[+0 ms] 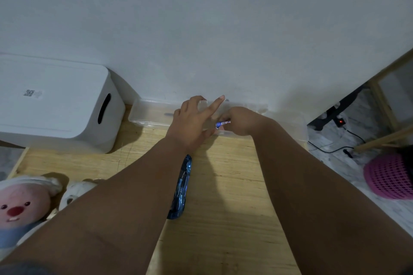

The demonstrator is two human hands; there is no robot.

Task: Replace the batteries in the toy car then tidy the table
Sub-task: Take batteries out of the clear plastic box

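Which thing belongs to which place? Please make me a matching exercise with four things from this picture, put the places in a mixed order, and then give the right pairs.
Things
1. blue toy car
2. small blue and white battery
3. pink mesh basket
4. white plastic storage box with a handle slot

Places
A. on the floor, at the right
B. at the far left, beside the clear plastic box
C. lying on the wooden table, near its middle
D. pinched in the right hand, over the clear plastic box

Pairs: 1-C, 2-D, 3-A, 4-B
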